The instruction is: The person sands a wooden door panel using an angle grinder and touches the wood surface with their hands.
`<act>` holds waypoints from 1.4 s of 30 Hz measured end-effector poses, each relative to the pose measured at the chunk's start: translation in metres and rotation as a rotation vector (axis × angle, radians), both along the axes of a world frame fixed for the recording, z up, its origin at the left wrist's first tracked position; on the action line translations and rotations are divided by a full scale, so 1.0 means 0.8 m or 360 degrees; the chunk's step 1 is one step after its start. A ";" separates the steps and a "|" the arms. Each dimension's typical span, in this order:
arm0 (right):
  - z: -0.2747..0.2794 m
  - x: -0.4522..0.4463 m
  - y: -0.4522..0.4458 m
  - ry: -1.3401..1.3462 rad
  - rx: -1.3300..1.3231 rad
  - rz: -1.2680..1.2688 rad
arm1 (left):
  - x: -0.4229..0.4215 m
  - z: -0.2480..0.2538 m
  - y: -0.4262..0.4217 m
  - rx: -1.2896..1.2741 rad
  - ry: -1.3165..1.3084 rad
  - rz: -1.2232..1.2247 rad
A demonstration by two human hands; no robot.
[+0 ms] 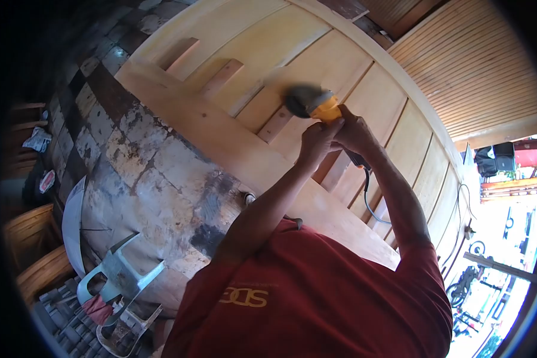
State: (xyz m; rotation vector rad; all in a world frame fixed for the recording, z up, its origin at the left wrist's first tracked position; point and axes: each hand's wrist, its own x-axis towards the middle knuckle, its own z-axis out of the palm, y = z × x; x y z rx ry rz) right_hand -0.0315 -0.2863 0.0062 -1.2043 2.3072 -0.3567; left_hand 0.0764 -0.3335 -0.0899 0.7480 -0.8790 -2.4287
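Across the middle of a large wooden panel (334, 65), between its long edge by the floor and its opposite long edge, is a yellow power tool (326, 108) with a dark, blurred disc (301, 100). The left hand (317, 143) and right hand (355, 130) share a closed grip on it; whether the disc touches the wood I cannot tell. A cord (370, 200) trails over the boards, which are pale, with darker grooves and short wood strips (222, 77) near the floor-side edge. Along that edge lies a stained, patchy tile floor (125, 156), with a pale plastic chair (122, 269) farther off. Ribbed wood (471, 68) stands past the opposite edge, near a bright opening showing a motorcycle (461, 287).
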 end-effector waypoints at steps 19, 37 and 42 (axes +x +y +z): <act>-0.003 0.026 0.025 0.0010 -0.0094 0.0190 | 0.040 0.015 0.035 -0.0050 -0.0115 0.0108; -0.005 0.020 0.014 0.0075 -0.0069 0.0173 | 0.031 0.011 0.028 0.0027 -0.0073 0.0142; 0.000 0.003 0.007 0.0060 0.0014 0.0077 | 0.007 0.005 0.017 0.0040 -0.0026 0.0115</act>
